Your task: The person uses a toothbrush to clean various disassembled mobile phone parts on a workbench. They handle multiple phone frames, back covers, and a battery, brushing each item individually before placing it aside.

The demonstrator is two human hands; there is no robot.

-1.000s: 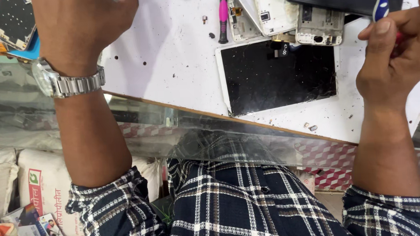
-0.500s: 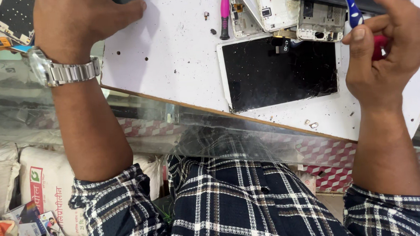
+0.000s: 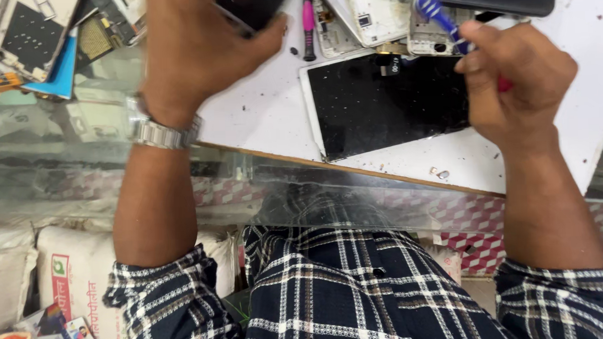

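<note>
Right hand (image 3: 512, 82) now swung in over the white phone frame (image 3: 437, 34), fingers pinched tight on the blue-tipped screwdriver (image 3: 443, 17), left hand (image 3: 197, 53) newly curled round a dark phone (image 3: 252, 5), black screen panel (image 3: 386, 100) flat between.

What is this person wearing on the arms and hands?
Both hands are bare, no gloves. The left hand has a silver metal-link wristwatch on its wrist. The right hand wears nothing. Both plaid sleeves, dark blue and white, are pushed up near the elbows.
</note>
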